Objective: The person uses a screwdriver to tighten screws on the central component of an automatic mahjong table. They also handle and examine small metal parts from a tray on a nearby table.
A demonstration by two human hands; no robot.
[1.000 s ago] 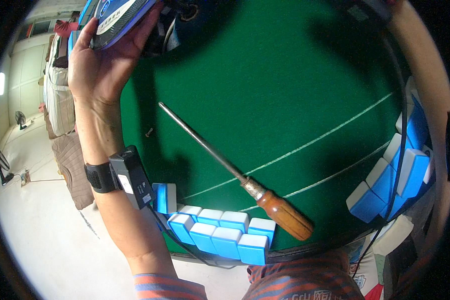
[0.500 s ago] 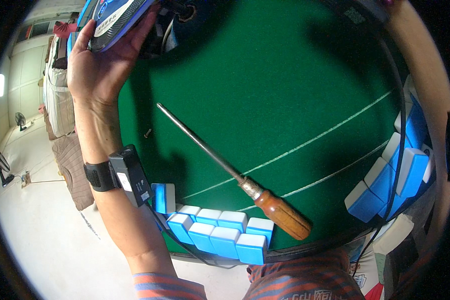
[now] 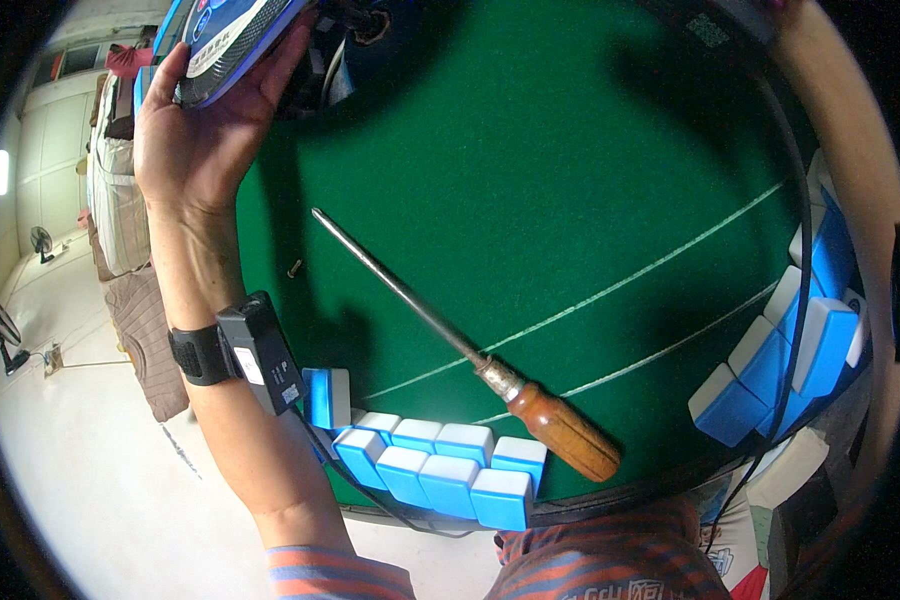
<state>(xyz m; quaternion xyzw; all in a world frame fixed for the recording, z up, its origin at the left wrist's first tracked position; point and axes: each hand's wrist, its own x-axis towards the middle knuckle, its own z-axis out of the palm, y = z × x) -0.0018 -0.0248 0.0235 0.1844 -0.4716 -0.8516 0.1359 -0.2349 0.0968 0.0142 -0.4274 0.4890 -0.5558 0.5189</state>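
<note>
At the upper left my left hand (image 3: 202,145) grips the rim of a blue control panel (image 3: 250,35) with a dark ribbed edge and a pale band, thumb on one side and fingers on the other. The panel is raised and tilted, its far part cut off by the frame. Below it lie dark parts and a cable (image 3: 335,65). My right forearm (image 3: 850,130) reaches up along the right side, and its hand lies past the upper edge. A wooden-handled screwdriver (image 3: 565,433) lies on the green table top (image 3: 530,200), its tip toward my left wrist. Left of the tip lies a small screw (image 3: 294,268).
Blue-and-white mahjong tiles (image 3: 447,480) line the near edge, with more tiles (image 3: 745,385) stacked at the right. A black box (image 3: 260,350) is strapped to my left wrist, trailing a cable. Fans (image 3: 0,335) stand on the floor at the left.
The blue panel has tipped and dropped very slightly in my left hand. The screwdriver, screw and tiles stay where they were.
</note>
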